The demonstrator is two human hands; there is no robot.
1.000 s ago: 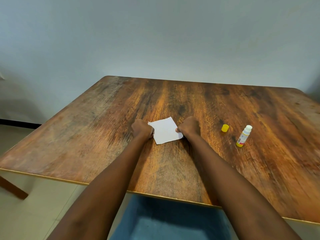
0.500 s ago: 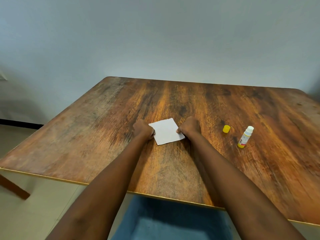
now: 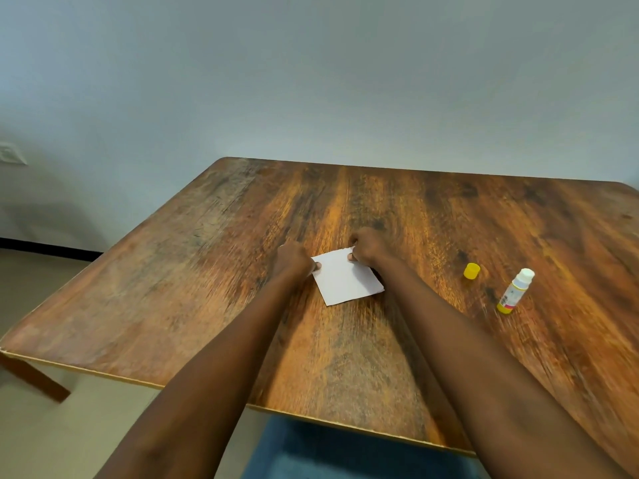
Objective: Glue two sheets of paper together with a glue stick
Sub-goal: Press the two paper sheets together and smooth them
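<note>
A small white square of paper (image 3: 345, 280) lies flat near the middle of the wooden table (image 3: 449, 219). My left hand (image 3: 294, 262) is curled at the paper's left corner, thumb on the sheet. My right hand (image 3: 368, 247) grips the far corner, thumb pressing on top. An uncapped glue stick (image 3: 515, 291), white with a yellow base, lies on the table well to the right of the paper. Its yellow cap (image 3: 471, 271) sits apart, between the paper and the stick. I cannot tell whether one sheet or two lie there.
The table's near edge (image 3: 207, 392) runs across the lower view, with a blue seat (image 3: 345, 454) below it. A pale wall stands behind the table. A table leg (image 3: 34, 378) shows at lower left above the tiled floor.
My right hand has shifted from the paper's right edge up to its far corner. The left hand stays at the left corner. The camera view tilted slightly.
</note>
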